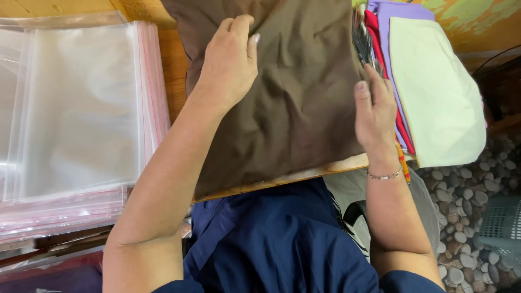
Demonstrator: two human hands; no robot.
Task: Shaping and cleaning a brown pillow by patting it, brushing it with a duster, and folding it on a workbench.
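Note:
A brown cloth point(293, 103) lies spread and wrinkled over a wooden board point(304, 174). My left hand point(228, 59) rests on the cloth's upper left part, fingers curled over its top fold. My right hand point(374, 108) presses flat on the cloth's right edge, fingers pointing up beside a stack of other cloths. That stack shows a cream cloth point(434, 92) on top, with purple point(388, 16) and red point(372, 24) pieces under it. A thin bracelet point(384, 175) sits on my right wrist.
A thick stack of clear plastic bags with pink edges point(76, 119) lies at the left on the wooden table point(173, 65). A pebbled floor point(467, 217) and a grey plastic basket point(502, 225) are at the lower right. My dark blue garment point(271, 244) fills the bottom.

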